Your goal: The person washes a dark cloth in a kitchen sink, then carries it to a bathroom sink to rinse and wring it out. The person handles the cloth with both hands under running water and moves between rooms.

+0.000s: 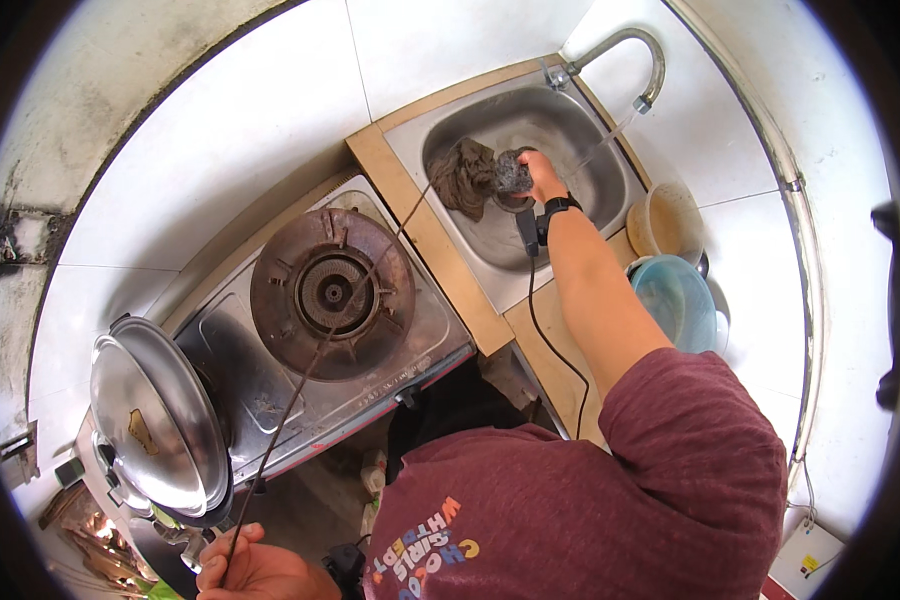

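My left hand (259,566), low at the left, grips one end of a long thin brown rod or wire (292,401). It slants over the gas burner (335,294) and the wooden edging, and meets a crumpled dark cloth (463,178) in the sink; whether it continues beneath cannot be told. Inside the steel sink (487,264), my right hand (541,178) holds a grey scouring pad (513,172), probably steel wool. Partly hidden under that hand is a small round dark item (513,202). Water runs from the curved metal tap (654,67) beside the right hand.
A lidded metal pan (157,420) stands on the left part of the gas stove (427,330). Right of the sink are a plastic tub (664,221) and a blue basin (675,300). A black cable (547,337) hangs from my right wrist. Tiled wall (450,52) borders the counter.
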Demonstrator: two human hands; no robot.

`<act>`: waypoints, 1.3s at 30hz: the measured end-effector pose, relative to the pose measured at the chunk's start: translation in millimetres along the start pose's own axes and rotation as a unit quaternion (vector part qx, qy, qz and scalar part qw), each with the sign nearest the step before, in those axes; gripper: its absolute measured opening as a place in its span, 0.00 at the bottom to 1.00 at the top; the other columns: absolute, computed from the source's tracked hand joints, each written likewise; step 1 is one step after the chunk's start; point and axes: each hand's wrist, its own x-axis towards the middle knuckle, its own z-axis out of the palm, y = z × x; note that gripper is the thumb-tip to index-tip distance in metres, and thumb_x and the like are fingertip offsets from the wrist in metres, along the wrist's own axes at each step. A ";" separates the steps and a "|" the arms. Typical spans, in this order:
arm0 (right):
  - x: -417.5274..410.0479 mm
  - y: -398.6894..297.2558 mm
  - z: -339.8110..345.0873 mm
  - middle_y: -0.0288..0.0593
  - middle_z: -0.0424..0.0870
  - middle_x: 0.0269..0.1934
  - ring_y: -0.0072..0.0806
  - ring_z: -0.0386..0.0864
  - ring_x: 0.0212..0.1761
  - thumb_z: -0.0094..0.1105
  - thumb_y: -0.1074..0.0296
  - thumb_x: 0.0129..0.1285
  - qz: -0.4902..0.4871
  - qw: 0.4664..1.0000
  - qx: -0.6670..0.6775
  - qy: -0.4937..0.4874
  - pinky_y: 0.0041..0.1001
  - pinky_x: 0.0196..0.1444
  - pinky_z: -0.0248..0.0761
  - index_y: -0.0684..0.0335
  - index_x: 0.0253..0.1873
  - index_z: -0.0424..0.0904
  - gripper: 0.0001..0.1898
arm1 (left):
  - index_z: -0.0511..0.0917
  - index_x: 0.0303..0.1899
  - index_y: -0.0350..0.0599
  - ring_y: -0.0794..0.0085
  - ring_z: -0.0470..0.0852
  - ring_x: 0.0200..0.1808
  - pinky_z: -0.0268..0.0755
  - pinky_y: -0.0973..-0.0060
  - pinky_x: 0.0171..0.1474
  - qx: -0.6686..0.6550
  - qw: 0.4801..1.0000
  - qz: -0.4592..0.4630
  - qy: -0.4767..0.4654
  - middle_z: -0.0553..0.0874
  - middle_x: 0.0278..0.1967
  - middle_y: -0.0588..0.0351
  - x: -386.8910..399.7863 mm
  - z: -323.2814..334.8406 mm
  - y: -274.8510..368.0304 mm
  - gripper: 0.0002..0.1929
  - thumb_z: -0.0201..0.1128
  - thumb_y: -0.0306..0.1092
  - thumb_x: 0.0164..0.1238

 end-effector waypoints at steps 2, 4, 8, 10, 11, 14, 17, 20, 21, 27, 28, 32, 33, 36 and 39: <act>0.1 0.9 0.1 0.48 0.69 0.54 0.50 0.69 0.55 0.49 0.59 0.60 0.028 0.989 0.144 -0.035 0.60 0.49 0.67 0.61 0.52 0.70 0.18 | 0.72 0.37 0.36 0.66 0.79 0.25 0.75 0.74 0.34 -0.003 1.000 -0.004 -0.004 0.79 0.29 0.47 -0.3 -2.7 -0.3 0.23 0.37 0.48 0.77; -2.1 -8.3 1.3 0.50 0.66 0.57 0.51 0.67 0.57 0.48 0.58 0.62 -0.005 0.994 0.105 -0.030 0.59 0.48 0.69 0.62 0.53 0.69 0.18 | 0.72 0.37 0.36 0.66 0.79 0.25 0.75 0.74 0.34 0.014 1.000 0.021 -0.011 0.79 0.29 0.47 0.3 -4.2 -3.4 0.23 0.37 0.48 0.77; -19.0 -26.4 2.6 0.53 0.59 0.63 0.54 0.63 0.61 0.49 0.58 0.63 -0.024 1.000 -0.018 0.004 0.58 0.44 0.74 0.65 0.54 0.67 0.20 | 0.72 0.37 0.36 0.66 0.78 0.25 0.74 0.75 0.33 0.002 0.999 0.041 -0.016 0.79 0.29 0.47 -0.7 -4.4 -5.8 0.23 0.36 0.48 0.77; -31.4 -27.7 5.4 0.54 0.63 0.60 0.55 0.68 0.57 0.51 0.59 0.60 -0.029 0.994 -0.101 0.005 0.55 0.40 0.77 0.69 0.52 0.68 0.21 | 0.72 0.37 0.36 0.66 0.78 0.24 0.74 0.75 0.34 0.002 1.000 0.018 0.004 0.79 0.30 0.47 -2.2 -3.4 -3.6 0.23 0.37 0.49 0.77; -37.9 -26.7 7.7 0.54 0.66 0.56 0.53 0.72 0.51 0.52 0.61 0.58 -0.021 0.983 -0.177 -0.052 0.52 0.37 0.78 0.69 0.51 0.69 0.20 | 0.72 0.37 0.36 0.66 0.78 0.24 0.74 0.75 0.34 0.002 1.000 0.007 0.011 0.79 0.30 0.48 -2.5 -2.5 -2.4 0.23 0.37 0.49 0.77; -58.7 -16.3 17.9 0.52 0.74 0.48 0.47 0.79 0.37 0.56 0.62 0.53 0.017 0.915 -0.369 -0.164 0.42 0.30 0.79 0.69 0.49 0.72 0.20 | 0.72 0.38 0.37 0.66 0.78 0.24 0.74 0.74 0.35 -0.013 1.000 -0.002 0.009 0.79 0.29 0.48 -0.3 1.7 -1.8 0.23 0.37 0.49 0.77; -80.0 -1.4 22.7 0.49 0.78 0.44 0.38 0.82 0.33 0.61 0.55 0.48 0.053 0.877 -0.372 -0.299 0.33 0.26 0.76 0.65 0.48 0.76 0.25 | 0.72 0.38 0.37 0.67 0.78 0.24 0.74 0.73 0.36 -0.001 1.000 -0.007 0.019 0.80 0.29 0.48 0.5 5.9 -2.9 0.23 0.38 0.50 0.77; -80.8 3.0 25.5 0.48 0.80 0.41 0.35 0.82 0.34 0.61 0.50 0.47 0.056 0.870 -0.395 -0.291 0.27 0.25 0.70 0.61 0.48 0.78 0.26 | 0.72 0.38 0.36 0.67 0.78 0.24 0.74 0.74 0.35 0.002 1.000 -0.006 0.017 0.79 0.28 0.48 -0.3 7.2 -3.3 0.24 0.38 0.49 0.77; -75.2 2.0 24.9 0.48 0.80 0.40 0.35 0.82 0.34 0.60 0.50 0.47 0.060 0.864 -0.408 -0.288 0.27 0.25 0.69 0.61 0.48 0.78 0.25 | 0.72 0.37 0.36 0.67 0.78 0.25 0.74 0.74 0.35 0.010 1.000 -0.004 0.010 0.79 0.28 0.48 -0.4 7.0 -3.0 0.24 0.37 0.49 0.77; -1.8 -15.1 9.9 0.54 0.81 0.27 0.39 0.82 0.35 0.56 0.64 0.52 -0.129 0.921 -0.367 -0.008 0.38 0.34 0.73 0.72 0.26 0.79 0.14 | 0.72 0.36 0.36 0.66 0.78 0.25 0.74 0.75 0.35 0.006 1.000 -0.006 0.001 0.79 0.28 0.48 0.8 8.4 0.0 0.25 0.36 0.49 0.77; 9.3 -20.6 1.8 0.56 0.82 0.30 0.43 0.82 0.37 0.56 0.64 0.53 -0.240 0.822 -0.514 0.047 0.39 0.36 0.73 0.71 0.28 0.79 0.13 | 0.72 0.37 0.36 0.66 0.78 0.25 0.74 0.75 0.34 0.015 1.000 -0.006 0.013 0.79 0.27 0.47 0.3 10.3 0.7 0.24 0.35 0.49 0.77; 32.7 -26.7 -13.2 0.56 0.81 0.45 0.50 0.78 0.49 0.55 0.66 0.56 -0.233 0.776 -0.557 0.183 0.42 0.48 0.72 0.65 0.42 0.81 0.12 | 0.73 0.35 0.34 0.62 0.81 0.26 0.82 0.69 0.25 -0.117 0.992 0.020 0.045 0.79 0.28 0.44 -3.3 20.6 2.8 0.25 0.39 0.50 0.76; 35.0 -27.3 -13.9 0.55 0.80 0.48 0.49 0.76 0.52 0.54 0.67 0.56 -0.202 0.764 -0.585 0.183 0.41 0.51 0.71 0.64 0.46 0.80 0.14 | 0.72 0.36 0.34 0.62 0.81 0.27 0.82 0.69 0.25 -0.089 0.995 0.037 0.038 0.79 0.29 0.44 -3.3 22.8 2.5 0.25 0.39 0.51 0.76; 40.3 -24.4 -6.6 0.53 0.79 0.51 0.49 0.76 0.54 0.55 0.68 0.57 -0.166 0.722 -0.656 0.145 0.43 0.52 0.72 0.62 0.50 0.79 0.15 | 0.71 0.39 0.35 0.62 0.81 0.28 0.82 0.70 0.26 -0.022 0.998 0.058 0.022 0.78 0.29 0.46 -3.4 27.2 2.5 0.25 0.37 0.51 0.76; 47.2 -18.6 0.4 0.53 0.80 0.50 0.49 0.77 0.52 0.56 0.69 0.58 -0.162 0.690 -0.696 0.118 0.44 0.50 0.74 0.62 0.49 0.79 0.14 | 0.70 0.40 0.37 0.61 0.81 0.28 0.82 0.68 0.27 -0.018 0.991 0.126 0.046 0.77 0.30 0.46 -6.0 32.4 -3.1 0.24 0.36 0.51 0.76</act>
